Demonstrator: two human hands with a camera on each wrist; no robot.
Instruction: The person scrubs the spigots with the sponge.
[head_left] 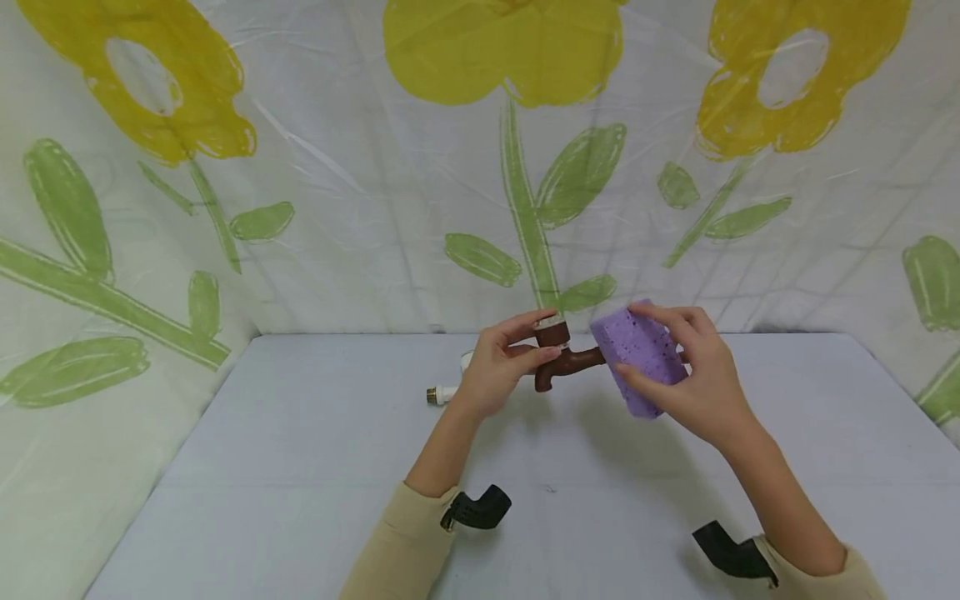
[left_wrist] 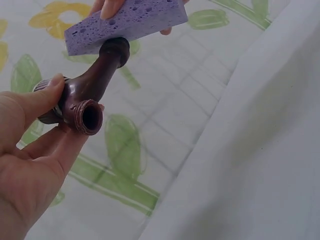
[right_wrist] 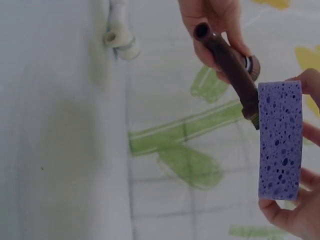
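Above the pale table (head_left: pixel 300 467), the left hand (head_left: pixel 495 367) pinches a brown tap (head_left: pixel 558 358) between thumb and curled fingers, while the right hand (head_left: pixel 697 375) grips a purple sponge (head_left: pixel 637 354) pressed against the tap's end. The left wrist view alone shows the tap's open threaded mouth; a white pipe fitting (right_wrist: pixel 120 40) lies behind. A flowered plastic sheet (head_left: pixel 375 208) hangs around the table.

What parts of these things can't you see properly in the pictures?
- White pipe fitting: in the head view, mostly hidden behind the left hand.
- Brown tap: its far end is hidden by the purple sponge.
- Right hand: in the right wrist view, cut off by the frame edge.
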